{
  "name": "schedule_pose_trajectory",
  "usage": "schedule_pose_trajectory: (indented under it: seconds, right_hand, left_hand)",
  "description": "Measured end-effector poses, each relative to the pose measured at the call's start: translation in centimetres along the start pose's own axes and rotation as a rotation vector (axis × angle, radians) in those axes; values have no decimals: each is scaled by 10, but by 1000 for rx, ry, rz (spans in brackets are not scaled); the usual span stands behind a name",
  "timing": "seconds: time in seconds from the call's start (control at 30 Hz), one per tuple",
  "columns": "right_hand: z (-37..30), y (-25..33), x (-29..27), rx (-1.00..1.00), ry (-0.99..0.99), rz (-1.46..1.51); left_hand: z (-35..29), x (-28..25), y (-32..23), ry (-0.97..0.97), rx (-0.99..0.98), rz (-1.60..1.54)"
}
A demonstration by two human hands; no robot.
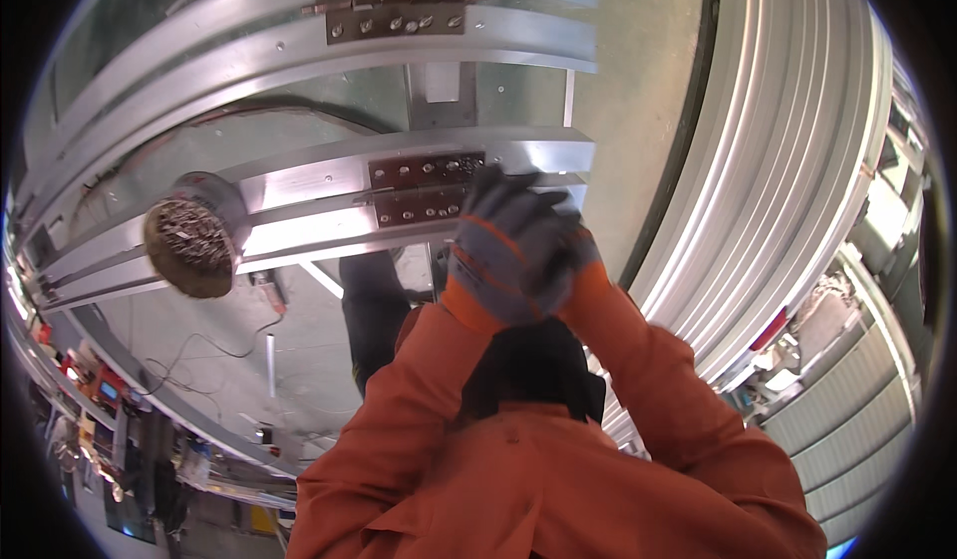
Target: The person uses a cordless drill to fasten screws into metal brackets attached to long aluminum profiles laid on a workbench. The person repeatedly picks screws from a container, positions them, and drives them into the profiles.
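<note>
My left hand point(498, 250), in a grey glove with orange trim, is over the right end of a brown metal hinge point(424, 207). Its fingers reach forward, stretched and slightly apart, though smeared by motion. Pressed close beside it, my right hand point(570, 250) is blurred, its fingers mostly hidden, so anything held there cannot be made out. Screws line both leaves of the hinge, with several small dark pieces at its upper right corner. The hinge spans two silver metal profiles point(319, 182). A cut-open tub of screws point(194, 240) stands left on these profiles.
Farther off, a second screwed hinge point(396, 1) joins another pair of profiles. Long silver profiles point(768, 160) are stacked on the right. A power tool point(267, 292) with a cable lies on the floor at lower left, near cluttered shelving point(110, 429).
</note>
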State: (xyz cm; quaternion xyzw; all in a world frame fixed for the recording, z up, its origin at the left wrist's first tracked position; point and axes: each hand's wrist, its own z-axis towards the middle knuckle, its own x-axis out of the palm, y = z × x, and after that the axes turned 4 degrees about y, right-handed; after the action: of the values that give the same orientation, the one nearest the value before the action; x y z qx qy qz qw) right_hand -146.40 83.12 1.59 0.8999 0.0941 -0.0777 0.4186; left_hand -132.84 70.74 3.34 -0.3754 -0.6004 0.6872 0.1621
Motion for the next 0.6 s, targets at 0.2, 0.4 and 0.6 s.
schedule_pose_trajectory:
  seconds: [0.2,0.4,0.6]
  right_hand:
    - [-27,5,-5,112,55,126]
    - [-41,20,-8,239,79,168]
    - [-42,20,-8,285,106,199]
  left_hand:
    - [-32,23,41,46,-19,-159]
    - [-46,26,52,71,-70,-227]
    - [-55,22,55,87,-106,-240]
